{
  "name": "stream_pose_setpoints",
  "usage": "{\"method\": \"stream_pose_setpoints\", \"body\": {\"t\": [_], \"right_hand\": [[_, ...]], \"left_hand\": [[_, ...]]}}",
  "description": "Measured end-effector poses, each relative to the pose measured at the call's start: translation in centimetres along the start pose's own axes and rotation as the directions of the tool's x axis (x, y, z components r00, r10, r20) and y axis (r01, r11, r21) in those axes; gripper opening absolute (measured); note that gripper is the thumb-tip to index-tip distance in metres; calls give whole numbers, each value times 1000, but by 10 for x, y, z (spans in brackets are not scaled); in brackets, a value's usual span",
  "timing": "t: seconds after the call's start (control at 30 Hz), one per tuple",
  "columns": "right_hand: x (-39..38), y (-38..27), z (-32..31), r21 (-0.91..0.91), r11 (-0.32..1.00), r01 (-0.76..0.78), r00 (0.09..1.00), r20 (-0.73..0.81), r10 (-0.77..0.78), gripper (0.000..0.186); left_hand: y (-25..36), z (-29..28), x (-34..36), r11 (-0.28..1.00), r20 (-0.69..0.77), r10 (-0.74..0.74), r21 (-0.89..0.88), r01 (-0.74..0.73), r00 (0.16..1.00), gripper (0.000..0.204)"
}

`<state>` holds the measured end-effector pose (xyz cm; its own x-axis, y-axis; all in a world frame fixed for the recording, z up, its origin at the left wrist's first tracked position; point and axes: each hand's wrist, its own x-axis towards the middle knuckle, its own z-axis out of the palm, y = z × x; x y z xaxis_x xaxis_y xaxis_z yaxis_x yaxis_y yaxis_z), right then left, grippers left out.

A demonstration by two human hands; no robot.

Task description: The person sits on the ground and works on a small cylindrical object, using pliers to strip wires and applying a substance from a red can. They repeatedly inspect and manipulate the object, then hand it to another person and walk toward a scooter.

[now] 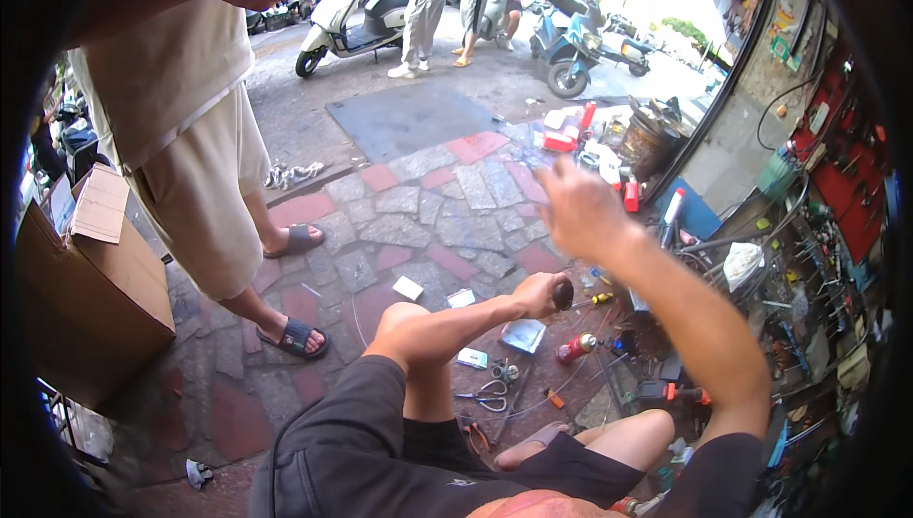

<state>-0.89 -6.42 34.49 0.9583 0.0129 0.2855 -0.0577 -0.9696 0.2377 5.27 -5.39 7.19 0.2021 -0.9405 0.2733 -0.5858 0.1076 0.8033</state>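
Observation:
My left hand [540, 296] is closed around a dark, round-ended object [564, 294] whose kind I cannot make out. Raised beyond it to the right is my right hand [587, 214], its fingers smeared by motion. A yellow-handled tool [600, 298] lies just right of the left hand. Below that hand are a pale blue-white packet [523, 335], a red spray can [575, 349] and a small white card [473, 357]. Scissors [489, 394] and orange-handled pliers [477, 438] rest on the stone floor nearer to me.
At the left a person in beige shorts [195, 204] stands close by, next to a cardboard box [90, 304]. Tools and parts crowd the right side, including an orange-black power tool [670, 391] and a rusty bin [654, 137]. Scooters [357, 19] and several people are farther off.

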Motion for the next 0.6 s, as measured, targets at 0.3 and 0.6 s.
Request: {"method": "stream_pose_setpoints", "body": {"t": [0.3, 0.6], "right_hand": [[242, -25, -212, 2, 976, 216, 818, -547, -180, 41], [344, -84, -272, -295, 941, 167, 910, -321, -263, 61]], "left_hand": [[-1, -39, -23, 987, -61, 10, 163, 0, 998, 54], [2, -63, -26, 993, -160, 81, 95, -67, 984, 26]]}}
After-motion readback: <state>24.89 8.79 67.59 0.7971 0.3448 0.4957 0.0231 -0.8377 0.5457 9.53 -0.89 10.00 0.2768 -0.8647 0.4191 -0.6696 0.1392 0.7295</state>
